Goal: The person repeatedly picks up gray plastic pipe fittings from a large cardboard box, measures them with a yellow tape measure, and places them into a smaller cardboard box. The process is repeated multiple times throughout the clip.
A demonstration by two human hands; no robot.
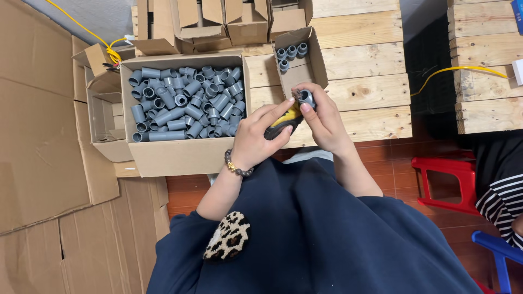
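Hands together over pallet edge: right hand [322, 117] clamped on grey pipe fitting [305, 98], left hand [256, 139] on yellow-black tool [283, 122].

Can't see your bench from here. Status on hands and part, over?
Left hand grip on black-and-yellow tool. Right hand grip on grey pipe fitting, over small carton. Big box of fittings at left. Nothing in the way.

a pale wooden pallet table [370, 81] carries a large cardboard box [180, 152] and a small open carton [316, 62].
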